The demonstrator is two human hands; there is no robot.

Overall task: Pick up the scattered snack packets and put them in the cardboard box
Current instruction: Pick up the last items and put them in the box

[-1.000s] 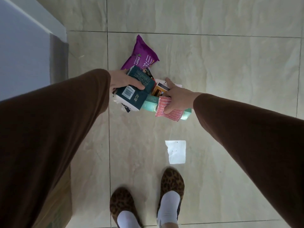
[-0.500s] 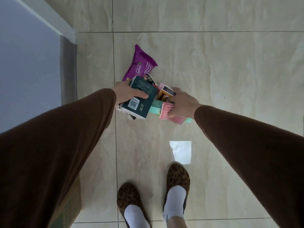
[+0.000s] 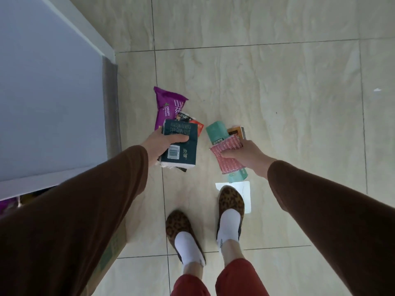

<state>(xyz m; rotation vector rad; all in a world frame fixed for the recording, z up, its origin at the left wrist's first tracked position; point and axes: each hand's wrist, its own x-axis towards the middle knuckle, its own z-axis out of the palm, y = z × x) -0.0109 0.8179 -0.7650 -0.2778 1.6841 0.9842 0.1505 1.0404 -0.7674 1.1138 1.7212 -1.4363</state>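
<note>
Both hands are loaded up and held above the tiled floor [image 3: 267,86]. The left hand [image 3: 159,144] has its fingers [image 3: 178,138] wrapped over a dark green packet [image 3: 181,144] with a barcode on its face, and behind it in the same bundle sit a purple packet [image 3: 165,105] marked CRISPY and a small red-and-black packet [image 3: 191,121] peeking out at the top right; whether the purple one is truly clamped in the hand or just sits behind it is hard to tell from this angle. The right hand [image 3: 249,155] is closed around a pink patterned packet [image 3: 226,155], with a teal box [image 3: 215,131] and an orange box [image 3: 237,131] sticking up beyond it, and a teal end [image 3: 238,175] showing below the wrist. The two bundles are apart, with bare tile between them. Down below, a white sheet of paper [image 3: 245,189] lies flat on the floor, partly under the toe of the right leopard-print shoe [image 3: 230,201]; the left shoe [image 3: 178,223] stands just beside it. The cardboard box [image 3: 111,253] sits at lower left, mostly hidden behind the brown left sleeve [image 3: 74,221], only an edge with green print showing. A blue-grey desk [image 3: 47,92] fills the upper left.
</note>
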